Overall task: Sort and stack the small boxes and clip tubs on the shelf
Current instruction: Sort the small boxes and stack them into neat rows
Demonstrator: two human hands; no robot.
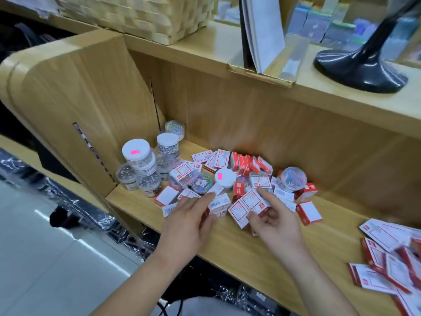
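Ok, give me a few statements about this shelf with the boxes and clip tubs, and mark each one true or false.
1. The left hand and the right hand each hold small boxes. True.
2. The clip tubs have black lids. False: their lids are white.
3. A woven basket sits on the upper shelf. True.
4. The pink stickers are stuck on boxes. False: they sit on two tub lids.
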